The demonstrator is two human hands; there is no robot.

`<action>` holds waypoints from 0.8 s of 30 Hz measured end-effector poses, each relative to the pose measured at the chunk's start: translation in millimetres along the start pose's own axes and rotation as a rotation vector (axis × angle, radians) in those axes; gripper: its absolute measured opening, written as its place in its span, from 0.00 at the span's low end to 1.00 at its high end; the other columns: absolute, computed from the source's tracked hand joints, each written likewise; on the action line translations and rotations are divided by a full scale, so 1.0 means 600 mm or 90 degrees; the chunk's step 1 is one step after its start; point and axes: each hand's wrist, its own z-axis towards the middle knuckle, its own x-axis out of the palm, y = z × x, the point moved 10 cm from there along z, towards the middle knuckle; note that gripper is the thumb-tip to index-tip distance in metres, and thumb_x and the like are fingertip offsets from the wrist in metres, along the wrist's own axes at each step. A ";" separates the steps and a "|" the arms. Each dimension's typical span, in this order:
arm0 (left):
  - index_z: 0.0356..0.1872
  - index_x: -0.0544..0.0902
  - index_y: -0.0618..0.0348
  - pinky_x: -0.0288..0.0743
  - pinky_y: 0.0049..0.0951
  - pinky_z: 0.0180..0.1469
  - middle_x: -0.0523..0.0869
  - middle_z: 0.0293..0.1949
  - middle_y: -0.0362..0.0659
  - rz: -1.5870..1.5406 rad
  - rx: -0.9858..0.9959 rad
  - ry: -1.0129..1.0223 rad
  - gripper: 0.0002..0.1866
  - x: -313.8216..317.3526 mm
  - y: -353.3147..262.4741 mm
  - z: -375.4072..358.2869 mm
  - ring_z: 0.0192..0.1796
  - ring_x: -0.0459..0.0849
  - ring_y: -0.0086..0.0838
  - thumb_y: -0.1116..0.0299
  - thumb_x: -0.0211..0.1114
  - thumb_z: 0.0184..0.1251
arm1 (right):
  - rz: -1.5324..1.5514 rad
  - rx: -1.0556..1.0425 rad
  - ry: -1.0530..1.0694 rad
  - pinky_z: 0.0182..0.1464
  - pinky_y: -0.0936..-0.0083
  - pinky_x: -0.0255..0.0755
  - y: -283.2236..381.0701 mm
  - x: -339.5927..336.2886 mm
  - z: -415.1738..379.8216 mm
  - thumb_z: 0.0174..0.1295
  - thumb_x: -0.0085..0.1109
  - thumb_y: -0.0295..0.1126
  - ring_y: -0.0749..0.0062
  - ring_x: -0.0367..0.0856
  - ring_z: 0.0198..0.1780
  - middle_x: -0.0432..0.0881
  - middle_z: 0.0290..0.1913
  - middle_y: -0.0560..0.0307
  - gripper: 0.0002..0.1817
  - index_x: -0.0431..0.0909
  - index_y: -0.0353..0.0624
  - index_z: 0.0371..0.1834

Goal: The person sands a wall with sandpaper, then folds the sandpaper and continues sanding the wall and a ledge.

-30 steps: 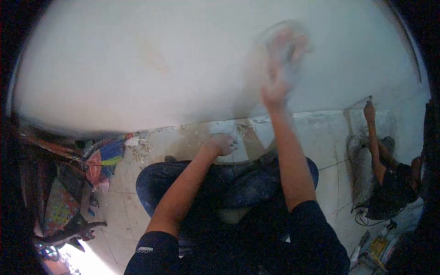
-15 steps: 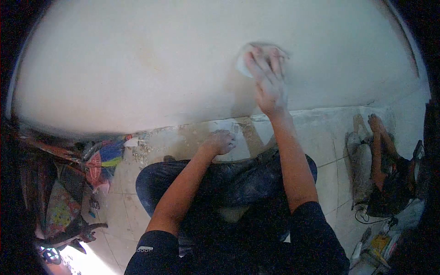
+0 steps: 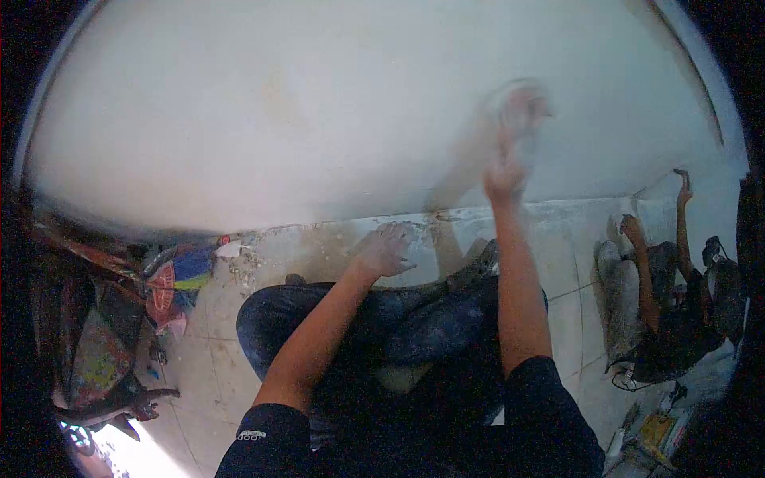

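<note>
A pale wall fills the upper part of the head view. My right hand is pressed against it right of centre, smeared by motion, with a whitish pad or cloth showing faintly around its fingers. Dusty and pale, my left hand hangs over the floor just below the wall's base, its fingers spread and nothing in them. Below both hands are my crossed legs in dark trousers.
Another person sits on the tiled floor at the right, one hand raised to the wall. Colourful bags and cloths lie at the left. Small items, one yellow, are at the lower right.
My right hand has moved to the right along the wall. My left hand's fingers have spread more. The other person's second arm now reaches up to the wall.
</note>
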 end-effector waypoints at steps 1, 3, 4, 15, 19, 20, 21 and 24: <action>0.73 0.73 0.51 0.61 0.57 0.77 0.63 0.79 0.50 0.018 -0.038 0.028 0.42 -0.007 0.000 -0.006 0.78 0.62 0.56 0.37 0.67 0.64 | 0.023 0.058 -0.082 0.84 0.46 0.38 -0.025 -0.023 0.015 0.71 0.51 0.27 0.39 0.46 0.85 0.60 0.83 0.46 0.30 0.68 0.42 0.78; 0.73 0.72 0.50 0.60 0.58 0.77 0.63 0.79 0.50 -0.017 -0.013 0.011 0.41 0.009 0.007 0.001 0.79 0.61 0.55 0.38 0.67 0.64 | 0.049 0.109 -0.167 0.83 0.44 0.38 -0.033 -0.040 0.045 0.73 0.53 0.32 0.33 0.47 0.84 0.61 0.83 0.46 0.29 0.69 0.45 0.78; 0.74 0.72 0.49 0.59 0.59 0.77 0.62 0.80 0.50 -0.048 0.017 0.000 0.41 0.019 0.007 0.008 0.79 0.61 0.55 0.38 0.67 0.65 | 0.027 0.105 -0.180 0.83 0.43 0.38 -0.024 -0.033 0.051 0.73 0.54 0.32 0.34 0.46 0.84 0.61 0.82 0.46 0.29 0.70 0.45 0.78; 0.77 0.68 0.48 0.62 0.60 0.76 0.62 0.79 0.50 -0.006 -0.078 0.079 0.39 -0.007 0.006 -0.012 0.80 0.61 0.52 0.41 0.63 0.70 | 0.026 0.088 -0.035 0.84 0.46 0.36 0.038 0.012 0.027 0.77 0.46 0.31 0.40 0.41 0.86 0.58 0.83 0.43 0.29 0.62 0.35 0.80; 0.75 0.70 0.48 0.64 0.61 0.75 0.68 0.75 0.50 0.005 -0.051 0.078 0.37 -0.020 -0.001 -0.011 0.78 0.64 0.53 0.42 0.63 0.69 | 0.029 0.118 -0.106 0.83 0.41 0.34 0.053 0.006 0.063 0.76 0.46 0.28 0.39 0.41 0.86 0.59 0.83 0.43 0.29 0.63 0.36 0.79; 0.75 0.70 0.48 0.64 0.61 0.75 0.68 0.75 0.50 0.009 -0.048 0.076 0.37 -0.008 0.006 -0.006 0.78 0.64 0.53 0.42 0.63 0.69 | 0.017 0.053 -0.066 0.83 0.39 0.34 0.081 0.027 0.047 0.76 0.46 0.28 0.38 0.42 0.86 0.60 0.82 0.43 0.28 0.64 0.36 0.79; 0.74 0.71 0.48 0.64 0.61 0.74 0.70 0.75 0.51 0.010 -0.038 0.047 0.36 0.013 0.019 0.000 0.77 0.65 0.54 0.43 0.63 0.70 | 0.054 0.047 -0.004 0.83 0.40 0.35 0.095 0.052 0.014 0.76 0.46 0.29 0.37 0.43 0.85 0.60 0.82 0.43 0.28 0.65 0.36 0.79; 0.72 0.74 0.48 0.66 0.61 0.73 0.72 0.73 0.51 0.023 -0.045 0.022 0.33 0.009 0.026 0.005 0.76 0.66 0.55 0.44 0.62 0.71 | 0.078 0.021 0.079 0.83 0.40 0.37 0.090 0.065 -0.017 0.76 0.45 0.28 0.36 0.44 0.85 0.60 0.82 0.42 0.28 0.66 0.37 0.78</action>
